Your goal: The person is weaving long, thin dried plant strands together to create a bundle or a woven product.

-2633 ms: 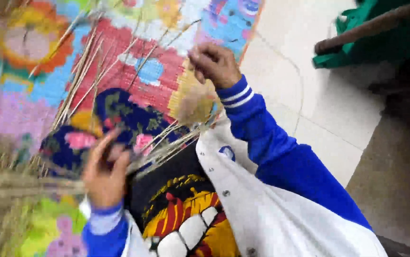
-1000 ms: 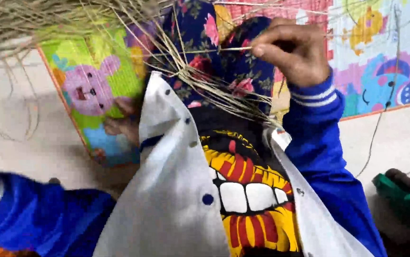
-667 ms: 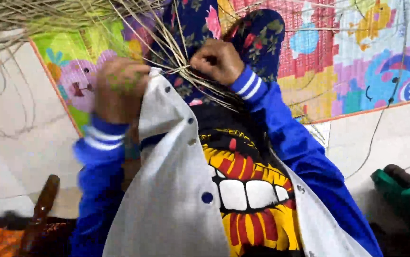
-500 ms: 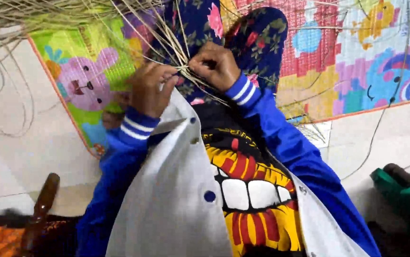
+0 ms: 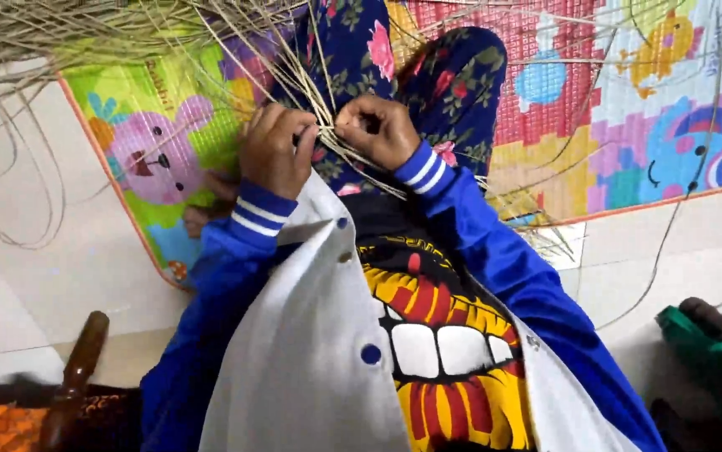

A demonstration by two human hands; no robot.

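The thin dry straws (image 5: 352,155) pinched between the two hands look brittle, so a sharp bend or a hard tug could snap one, and a loose pinch could let the gathered strands slip apart, since many cross each other loosely. The left hand (image 5: 275,151) is curled nearly closed over the strands; the right hand (image 5: 375,130) is closed too, fingertips nipping the same bunch just beside it. The straws are pale tan, long and wiry, fanning up from the lap over the flowered trousers (image 5: 453,79) toward a loose heap (image 5: 84,29) at the top, above the bright mat (image 5: 629,109).
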